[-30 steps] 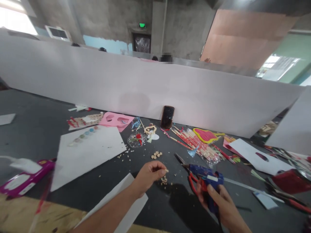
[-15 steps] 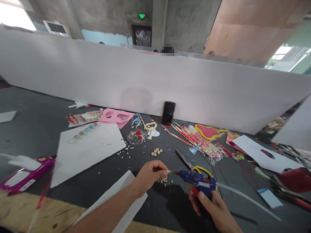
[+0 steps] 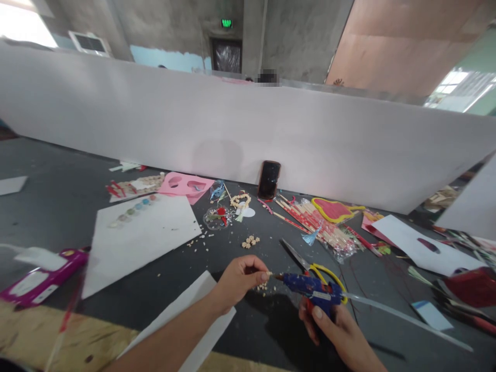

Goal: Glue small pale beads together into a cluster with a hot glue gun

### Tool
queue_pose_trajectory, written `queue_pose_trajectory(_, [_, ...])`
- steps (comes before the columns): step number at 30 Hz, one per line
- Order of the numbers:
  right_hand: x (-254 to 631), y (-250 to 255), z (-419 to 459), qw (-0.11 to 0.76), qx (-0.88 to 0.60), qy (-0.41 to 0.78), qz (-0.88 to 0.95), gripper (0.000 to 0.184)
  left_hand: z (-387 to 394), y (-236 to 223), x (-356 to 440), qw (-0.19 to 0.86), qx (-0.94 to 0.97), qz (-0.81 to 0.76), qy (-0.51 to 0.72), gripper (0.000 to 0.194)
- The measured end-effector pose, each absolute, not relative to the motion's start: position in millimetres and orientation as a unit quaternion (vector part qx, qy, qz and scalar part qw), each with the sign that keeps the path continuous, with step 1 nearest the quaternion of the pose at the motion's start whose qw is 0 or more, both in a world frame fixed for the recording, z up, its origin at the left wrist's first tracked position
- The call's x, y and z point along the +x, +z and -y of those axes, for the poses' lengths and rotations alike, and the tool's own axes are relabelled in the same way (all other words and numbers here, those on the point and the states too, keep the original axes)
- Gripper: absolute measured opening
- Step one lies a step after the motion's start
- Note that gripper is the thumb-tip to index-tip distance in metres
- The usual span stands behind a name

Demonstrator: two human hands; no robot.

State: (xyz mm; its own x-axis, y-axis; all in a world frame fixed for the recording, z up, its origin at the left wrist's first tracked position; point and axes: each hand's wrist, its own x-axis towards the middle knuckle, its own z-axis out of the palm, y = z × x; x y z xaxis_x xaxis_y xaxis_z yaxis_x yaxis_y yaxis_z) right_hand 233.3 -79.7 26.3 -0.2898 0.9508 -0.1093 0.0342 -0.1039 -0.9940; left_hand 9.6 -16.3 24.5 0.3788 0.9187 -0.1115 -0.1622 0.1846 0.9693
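My right hand is wrapped round the grip of a blue hot glue gun, with a long clear glue stick sticking out of its back end. The gun's nozzle points left, at the fingertips of my left hand. Thumb and forefinger there pinch a small pale bead, partly hidden by the fingers. Below the fingertips lies a scatter of tiny pale beads. Farther back sits a small cluster of pale beads. Yellow-handled scissors lie behind the gun, their handles partly covered by it.
A phone leans on the white partition. Red-and-pale sticks in plastic lie at the back right. White sheets and a purple power strip are at the left. A pink-and-yellow fan-shaped piece lies behind the scissors.
The glue gun has moved slightly left, its nozzle now closer to the left fingertips. The glue stick's free end has swung lower and to the right. My left hand stays put.
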Motion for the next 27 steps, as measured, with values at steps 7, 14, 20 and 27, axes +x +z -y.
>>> queue_pose_trajectory(7, [232.8,25.6,79.4,0.383,-0.458,0.587,0.547,0.029,15.6,21.1,9.9,0.661,0.501,-0.386,0.403,0.021])
queue_pose_trajectory(14, [233.5,25.2,79.3,0.379,-0.457,0.58,0.558,0.03,14.9,19.7,9.4,0.635,0.53,-0.389,0.406,0.022])
queue_pose_trajectory(20, [233.3,27.1,79.1,0.374,-0.466,0.576,0.558,0.032,14.8,23.0,9.3,0.606,0.556,-0.39,0.414,0.021])
queue_pose_trajectory(27, [232.6,30.9,80.0,0.377,-0.474,0.575,0.551,0.032,16.0,24.7,9.2,0.594,0.568,-0.399,0.408,0.021])
